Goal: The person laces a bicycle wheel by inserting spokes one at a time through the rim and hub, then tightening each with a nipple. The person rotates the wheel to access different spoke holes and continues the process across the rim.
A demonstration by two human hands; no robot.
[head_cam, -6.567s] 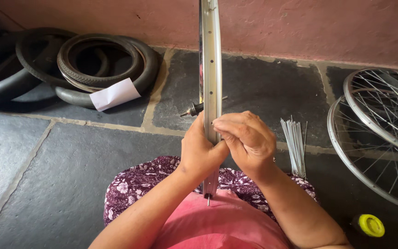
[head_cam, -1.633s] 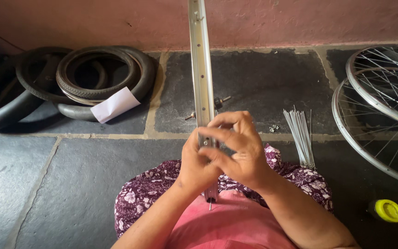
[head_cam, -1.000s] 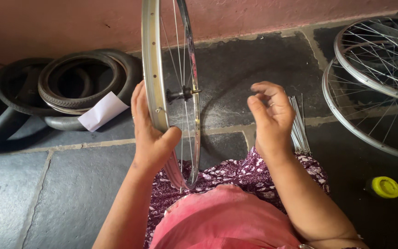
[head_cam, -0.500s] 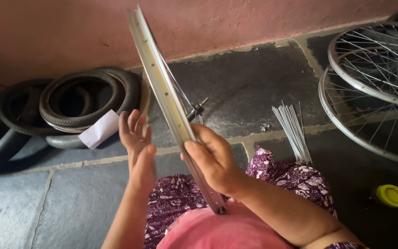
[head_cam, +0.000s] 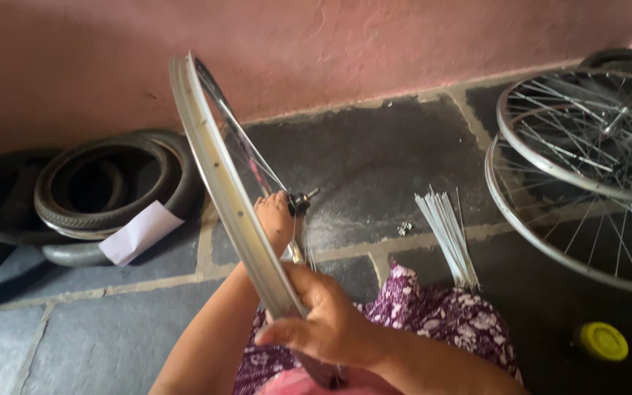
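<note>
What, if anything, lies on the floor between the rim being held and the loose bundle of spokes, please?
Nothing large does. The right hand grips the wheel rim, the left hand reaches to its hub, and between them and the spoke bundle only a few tiny metal bits show on the stone floor.

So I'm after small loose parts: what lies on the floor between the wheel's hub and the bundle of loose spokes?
A small cluster of tiny metal bits, head view.

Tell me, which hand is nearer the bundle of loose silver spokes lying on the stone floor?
Right. The right hand grips the silver wheel rim just left of the bundle of loose silver spokes; the left hand reaches behind the rim, farther away.
</note>
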